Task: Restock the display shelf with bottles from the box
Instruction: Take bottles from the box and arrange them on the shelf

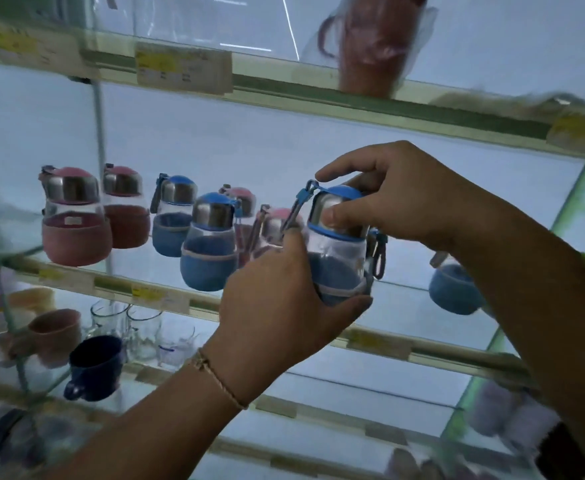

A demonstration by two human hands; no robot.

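The glass display shelf (111, 284) carries a row of pink and blue bottles (208, 251) — at its front edge the left hand (284, 296) grips a blue-sleeved bottle (336, 251) by the base while the right hand (398, 199) pinches its steel cap (324, 206), probably keeping it upright for placing.

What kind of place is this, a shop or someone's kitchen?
Most likely a shop's housewares aisle. The glass shelves carry price labels on their front edges, matching pink and blue bottles stand in rows, and mugs sit on the shelf below. The left hand and right hand hold another blue bottle.
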